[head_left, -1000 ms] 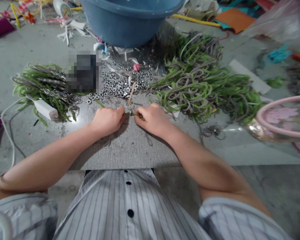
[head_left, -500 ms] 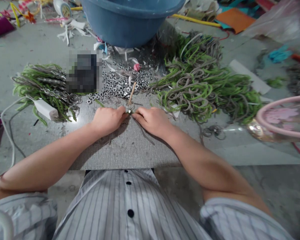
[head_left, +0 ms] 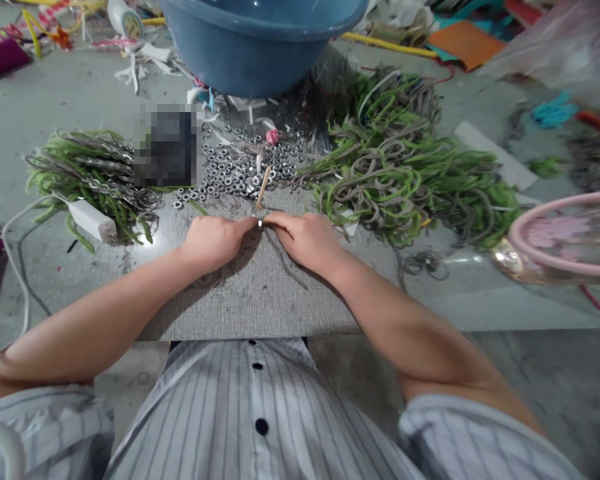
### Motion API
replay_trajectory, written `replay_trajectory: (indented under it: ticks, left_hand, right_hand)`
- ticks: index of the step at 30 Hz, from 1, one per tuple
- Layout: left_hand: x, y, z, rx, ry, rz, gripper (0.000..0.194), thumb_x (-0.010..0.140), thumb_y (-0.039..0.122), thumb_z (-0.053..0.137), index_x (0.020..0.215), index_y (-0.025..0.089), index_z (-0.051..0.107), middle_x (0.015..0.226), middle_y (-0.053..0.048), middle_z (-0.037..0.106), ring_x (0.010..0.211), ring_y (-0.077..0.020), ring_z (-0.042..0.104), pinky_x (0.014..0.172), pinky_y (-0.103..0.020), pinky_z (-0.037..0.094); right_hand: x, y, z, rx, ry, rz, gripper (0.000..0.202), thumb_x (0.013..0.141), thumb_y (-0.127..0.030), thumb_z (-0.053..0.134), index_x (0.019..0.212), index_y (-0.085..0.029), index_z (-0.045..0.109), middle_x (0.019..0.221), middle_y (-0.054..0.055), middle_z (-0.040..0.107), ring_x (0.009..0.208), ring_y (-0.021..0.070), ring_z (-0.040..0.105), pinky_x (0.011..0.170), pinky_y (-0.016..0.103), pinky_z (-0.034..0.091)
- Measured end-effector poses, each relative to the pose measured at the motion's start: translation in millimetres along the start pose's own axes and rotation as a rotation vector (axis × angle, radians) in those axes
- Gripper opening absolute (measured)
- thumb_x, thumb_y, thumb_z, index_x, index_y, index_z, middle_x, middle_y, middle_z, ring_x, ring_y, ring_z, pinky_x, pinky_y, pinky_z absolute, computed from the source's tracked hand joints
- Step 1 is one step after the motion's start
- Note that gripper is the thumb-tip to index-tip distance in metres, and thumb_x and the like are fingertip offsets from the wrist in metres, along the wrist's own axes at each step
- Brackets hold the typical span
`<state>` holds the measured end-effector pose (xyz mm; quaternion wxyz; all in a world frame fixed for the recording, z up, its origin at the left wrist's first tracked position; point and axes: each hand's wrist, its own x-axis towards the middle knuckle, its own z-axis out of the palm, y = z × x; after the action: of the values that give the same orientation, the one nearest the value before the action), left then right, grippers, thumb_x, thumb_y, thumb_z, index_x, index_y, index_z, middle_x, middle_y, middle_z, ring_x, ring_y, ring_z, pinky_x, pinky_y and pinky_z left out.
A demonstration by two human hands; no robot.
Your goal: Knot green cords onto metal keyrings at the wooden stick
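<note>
My left hand and my right hand meet over the front of the table, both closed with fingertips pinched together. A small shiny metal nut shows between the fingertips, the left ones touching it. From my right fingers a thin grey cord trails down onto the table. How the cord passes through or around the nut is hidden by the fingers. Just beyond them a thin wooden stick points up at a slant. Behind it lie many loose metal nuts.
A blue basin stands at the back. Green and grey cords are heaped on the right; a bundle of similar cords with chains lies left, beside a white adapter. A pink-rimmed container sits far right.
The fingertips have shifted slightly around the nut, and the left index finger now reaches straighter towards it. Both arms stay almost in place.
</note>
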<state>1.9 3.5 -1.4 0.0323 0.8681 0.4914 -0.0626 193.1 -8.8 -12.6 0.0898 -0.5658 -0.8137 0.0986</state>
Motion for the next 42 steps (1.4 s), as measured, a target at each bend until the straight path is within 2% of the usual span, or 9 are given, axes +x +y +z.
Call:
replay_trajectory:
  ticks: [7, 13, 16, 21, 26, 31, 35, 38, 42]
  left_hand:
    - [-4, -1, -3.1, 0.013, 0.048, 0.048, 0.035, 0.091, 0.024, 0.042, 0.118, 0.022, 0.064, 0.087, -0.009, 0.072, 0.08, -0.0282, 0.067, 0.059, -0.034, 0.044]
    - [-6, -7, -4.4, -0.057, 0.301, 0.095, 0.027, 0.087, 0.019, 0.043, 0.105, 0.013, 0.063, 0.103, -0.013, 0.065, 0.094, -0.0277, 0.06, 0.071, -0.037, 0.048]
    - [-4, -12, -1.5, -0.044, 0.373, 0.161, 0.022, 0.084, 0.014, 0.043, 0.094, 0.014, 0.064, 0.105, -0.013, 0.064, 0.092, -0.0267, 0.057, 0.076, -0.039, 0.048]
    - [-4, -16, -5.5, -0.007, 0.367, 0.199, 0.024, 0.081, 0.009, 0.043, 0.089, 0.014, 0.065, 0.105, -0.012, 0.065, 0.091, -0.0268, 0.056, 0.075, -0.039, 0.047]
    - [-7, -11, -19.6, -0.104, 0.278, 0.173, 0.024, 0.082, 0.01, 0.044, 0.088, 0.014, 0.067, 0.096, -0.011, 0.068, 0.089, -0.0255, 0.057, 0.079, -0.04, 0.047]
    - [-13, -1, -27.5, -0.193, 0.177, 0.082, 0.024, 0.082, 0.011, 0.047, 0.093, 0.013, 0.068, 0.094, -0.01, 0.069, 0.092, -0.0267, 0.059, 0.084, -0.04, 0.047]
    - [-12, 2, -25.3, -0.225, 0.256, 0.1, 0.026, 0.081, 0.008, 0.046, 0.092, 0.014, 0.068, 0.092, -0.008, 0.069, 0.09, -0.0244, 0.059, 0.083, -0.038, 0.047]
    - [-7, -4, -15.7, -0.274, 0.354, 0.107, 0.028, 0.078, 0.004, 0.046, 0.09, 0.016, 0.068, 0.092, -0.007, 0.069, 0.088, -0.0225, 0.059, 0.082, -0.036, 0.047]
    - [-2, -16, 0.1, -0.292, 0.424, 0.131, 0.029, 0.075, 0.003, 0.046, 0.086, 0.015, 0.069, 0.089, -0.008, 0.069, 0.087, -0.0231, 0.057, 0.081, -0.037, 0.046]
  right_hand:
    - [1, 3, 1, -0.072, 0.036, -0.004, 0.03, 0.092, -0.026, 0.05, 0.114, -0.02, 0.068, 0.076, 0.007, 0.074, 0.073, 0.0234, 0.067, 0.077, 0.037, 0.038]
    - [1, 8, 0, -0.063, 0.251, -0.079, 0.024, 0.082, -0.02, 0.056, 0.102, -0.019, 0.069, 0.108, 0.011, 0.069, 0.101, 0.0295, 0.06, 0.08, 0.04, 0.035]
    - [1, 8, 0, -0.016, 0.276, -0.16, 0.023, 0.082, -0.014, 0.053, 0.097, -0.019, 0.07, 0.107, 0.009, 0.069, 0.102, 0.0275, 0.058, 0.085, 0.041, 0.034]
    - [3, 9, 5, 0.028, 0.202, -0.223, 0.029, 0.082, -0.007, 0.047, 0.089, -0.021, 0.072, 0.102, 0.007, 0.073, 0.099, 0.0249, 0.059, 0.086, 0.042, 0.032]
    - [4, 9, 5, 0.066, 0.207, -0.194, 0.024, 0.083, -0.014, 0.048, 0.081, -0.021, 0.071, 0.097, 0.005, 0.075, 0.095, 0.0242, 0.061, 0.088, 0.042, 0.031]
    - [15, 14, -3, 0.119, 0.232, -0.08, 0.029, 0.089, -0.027, 0.044, 0.104, -0.018, 0.067, 0.104, 0.009, 0.073, 0.097, 0.0268, 0.064, 0.087, 0.042, 0.037]
    - [36, 20, -8, 0.082, 0.18, 0.001, 0.034, 0.085, -0.022, 0.048, 0.115, -0.016, 0.063, 0.108, 0.013, 0.07, 0.1, 0.0281, 0.063, 0.089, 0.041, 0.041]
    - [51, 22, -7, 0.01, 0.169, 0.036, 0.036, 0.085, -0.02, 0.05, 0.119, -0.015, 0.062, 0.113, 0.015, 0.068, 0.108, 0.0301, 0.06, 0.092, 0.042, 0.04]
    - [62, 23, -2, -0.057, 0.188, 0.013, 0.03, 0.088, -0.023, 0.051, 0.113, -0.017, 0.066, 0.115, 0.015, 0.067, 0.11, 0.0319, 0.057, 0.09, 0.044, 0.039]
